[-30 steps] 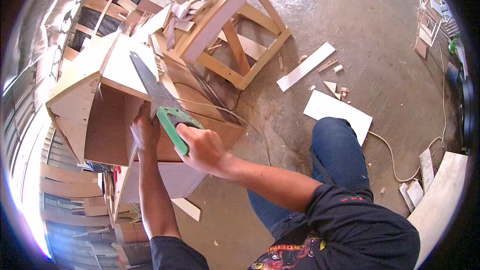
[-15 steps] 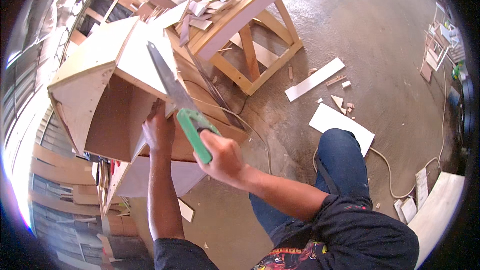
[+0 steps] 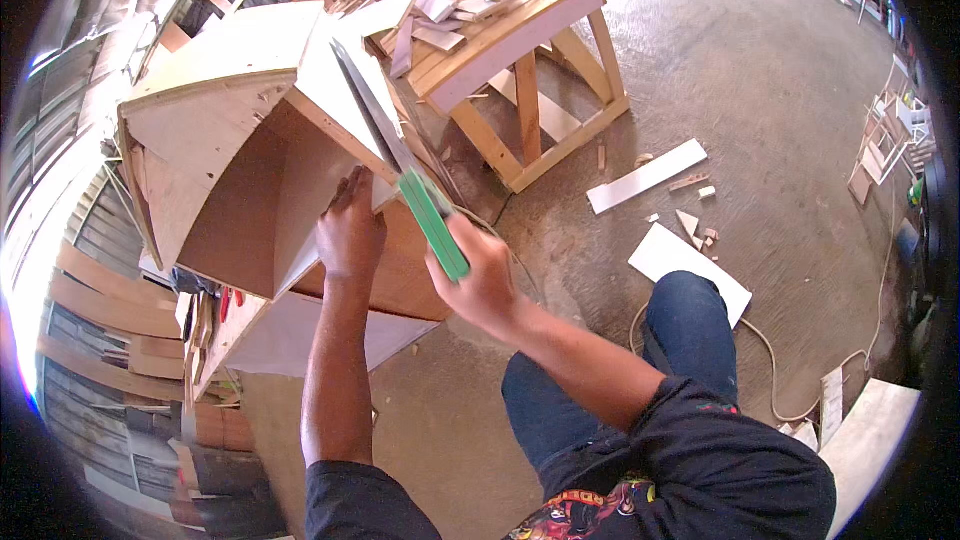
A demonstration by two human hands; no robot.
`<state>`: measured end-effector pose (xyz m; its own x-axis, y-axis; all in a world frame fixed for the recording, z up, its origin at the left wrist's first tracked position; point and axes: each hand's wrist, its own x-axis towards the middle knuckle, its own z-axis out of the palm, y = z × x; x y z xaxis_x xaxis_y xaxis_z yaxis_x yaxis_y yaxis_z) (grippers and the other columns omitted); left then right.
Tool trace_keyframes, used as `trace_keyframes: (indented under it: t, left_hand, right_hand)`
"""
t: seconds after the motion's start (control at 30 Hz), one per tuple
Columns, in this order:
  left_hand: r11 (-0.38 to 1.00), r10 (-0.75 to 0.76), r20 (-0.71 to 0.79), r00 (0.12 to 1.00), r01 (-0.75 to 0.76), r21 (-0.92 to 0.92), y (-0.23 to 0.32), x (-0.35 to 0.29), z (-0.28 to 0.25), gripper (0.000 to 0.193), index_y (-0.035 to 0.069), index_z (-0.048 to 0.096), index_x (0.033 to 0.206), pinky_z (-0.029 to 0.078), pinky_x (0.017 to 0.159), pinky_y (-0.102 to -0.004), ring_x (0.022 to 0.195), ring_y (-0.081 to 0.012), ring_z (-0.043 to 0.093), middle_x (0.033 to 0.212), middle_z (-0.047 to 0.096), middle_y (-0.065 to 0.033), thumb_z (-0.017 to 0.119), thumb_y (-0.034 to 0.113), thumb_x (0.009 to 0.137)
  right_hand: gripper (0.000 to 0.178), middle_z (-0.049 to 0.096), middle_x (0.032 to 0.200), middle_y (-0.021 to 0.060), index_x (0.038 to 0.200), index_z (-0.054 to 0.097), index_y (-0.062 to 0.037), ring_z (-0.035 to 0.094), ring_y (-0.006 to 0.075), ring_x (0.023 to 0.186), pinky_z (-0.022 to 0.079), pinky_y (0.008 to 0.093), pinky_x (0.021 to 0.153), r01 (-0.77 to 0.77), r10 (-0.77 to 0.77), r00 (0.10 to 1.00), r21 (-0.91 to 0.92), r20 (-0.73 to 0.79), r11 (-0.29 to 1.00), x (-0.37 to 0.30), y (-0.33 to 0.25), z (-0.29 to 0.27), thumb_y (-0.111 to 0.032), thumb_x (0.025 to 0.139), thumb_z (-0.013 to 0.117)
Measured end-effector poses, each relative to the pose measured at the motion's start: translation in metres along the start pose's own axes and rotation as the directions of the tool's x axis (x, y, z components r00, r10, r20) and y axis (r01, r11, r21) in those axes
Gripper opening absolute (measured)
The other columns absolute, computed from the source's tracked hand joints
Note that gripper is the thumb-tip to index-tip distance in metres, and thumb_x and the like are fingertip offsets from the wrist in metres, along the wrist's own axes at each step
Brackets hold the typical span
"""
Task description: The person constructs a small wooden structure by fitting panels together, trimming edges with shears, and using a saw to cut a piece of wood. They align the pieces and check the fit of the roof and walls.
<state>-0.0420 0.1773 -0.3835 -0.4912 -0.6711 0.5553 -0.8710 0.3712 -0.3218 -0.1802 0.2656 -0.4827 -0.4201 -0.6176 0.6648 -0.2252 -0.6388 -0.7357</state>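
Note:
My right hand is closed around the green handle of a handsaw. The saw's blade points up and away, seen nearly edge-on, along the notched edge of a plywood box. Whether the teeth touch the wood I cannot tell. My left hand holds the box's front edge just left of the saw, its fingertips against the panel and partly hidden. The box is angular, with pale outer panels and an open brown inside, and it rests tilted on another wooden piece with a whitish side.
Behind the box stands a low wooden workbench heaped with offcuts. White boards and small wood scraps lie on the concrete floor near my knee. A cable snakes along the right. Planks lean at the left wall.
The saw has turned from showing its flat side to nearly edge-on, and its handle is more upright. The whole view has shifted slightly. My left hand stays at the box's edge.

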Motion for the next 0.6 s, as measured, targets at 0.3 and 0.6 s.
trace_keyframes:
  t: [0.3, 0.6]
  left_hand:
    - [1.000, 0.009, -0.010, 1.000, -0.009, -0.012, 0.004, 0.003, -0.002, 0.054, 0.005, 0.060, 0.127, 0.058, 0.095, -0.0419, 0.118, -0.0313, 0.066, 0.130, 0.067, -0.0150, 0.070, -0.003, 0.074]
    - [0.998, 0.049, 0.008, 0.999, -0.048, -0.030, 0.002, 0.004, -0.003, 0.054, 0.004, 0.060, 0.128, 0.057, 0.095, -0.0430, 0.117, -0.0335, 0.067, 0.129, 0.067, -0.0169, 0.070, -0.002, 0.075]
  right_hand:
    - [0.027, 0.062, 0.076, 0.0212, 0.094, 0.052, -0.0046, 0.066, 0.0437, 0.071, 0.051, 0.0497, 0.059, -0.045, 0.045, 0.999, 0.016, 0.005, 0.999, -0.006, 0.002, -0.006, -0.009, 0.081, 0.075]
    - [0.027, 0.062, 0.077, 0.0202, 0.094, 0.051, -0.0046, 0.066, 0.0441, 0.071, 0.052, 0.0480, 0.059, -0.085, 0.084, 0.996, 0.031, 0.035, 0.996, -0.033, -0.018, -0.019, -0.006, 0.080, 0.075]
